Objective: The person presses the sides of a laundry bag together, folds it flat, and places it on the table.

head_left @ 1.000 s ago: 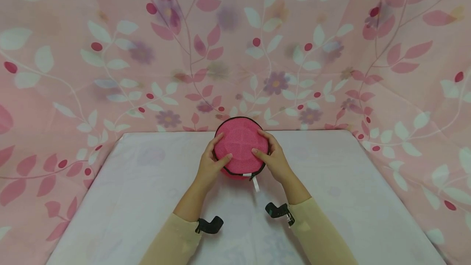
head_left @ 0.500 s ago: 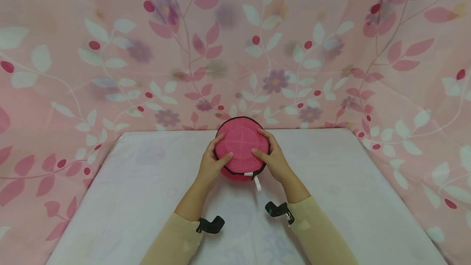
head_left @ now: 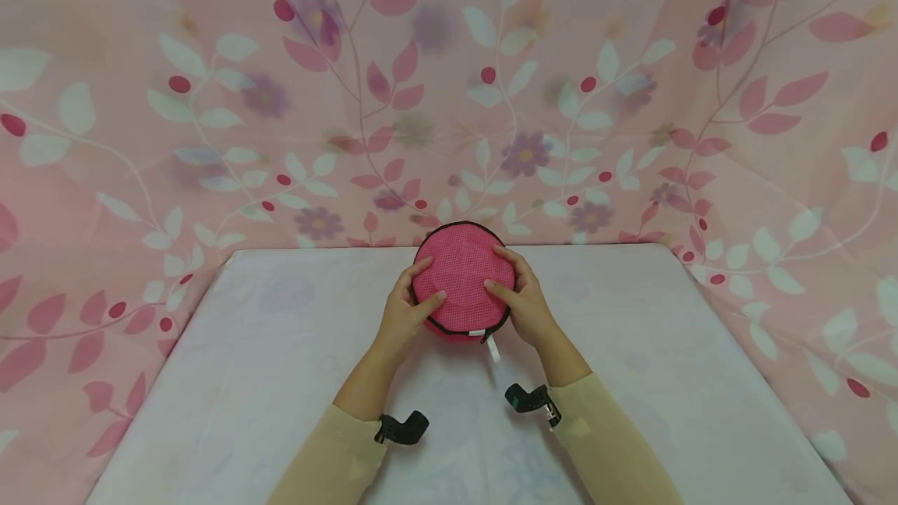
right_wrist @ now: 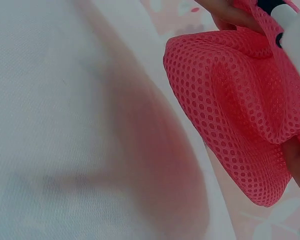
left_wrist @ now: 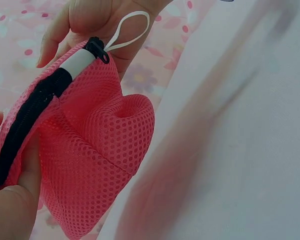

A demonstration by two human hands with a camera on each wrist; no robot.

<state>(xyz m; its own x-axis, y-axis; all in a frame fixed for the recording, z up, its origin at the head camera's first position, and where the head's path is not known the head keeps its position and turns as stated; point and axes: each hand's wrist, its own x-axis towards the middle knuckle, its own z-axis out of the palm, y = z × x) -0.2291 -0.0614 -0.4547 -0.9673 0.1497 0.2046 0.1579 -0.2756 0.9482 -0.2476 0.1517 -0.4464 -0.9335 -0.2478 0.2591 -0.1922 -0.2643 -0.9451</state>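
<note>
Between both hands is a round pink mesh zip bag (head_left: 463,279) with a dark zipper round its edge. A white loop (left_wrist: 135,30) hangs from the zipper pull beside a pale tab. My left hand (head_left: 408,310) grips its left side, thumb on the front face and fingers round the edge. On the opposite side my right hand (head_left: 525,302) holds it the same way. In the left wrist view the mesh below the zipper (left_wrist: 25,115) sags in folds. The right wrist view shows the soft mesh body (right_wrist: 230,100) bulging, held up over the white surface.
A white cloth-covered table (head_left: 295,380) lies beneath, its far edge meeting a pink leaf-print curtain (head_left: 435,100) that also hangs at both sides. Black wrist cameras (head_left: 403,429) are strapped over the beige sleeves (head_left: 330,458).
Both hands and the bag shift very slightly to the right. The grip on the bag stays the same.
</note>
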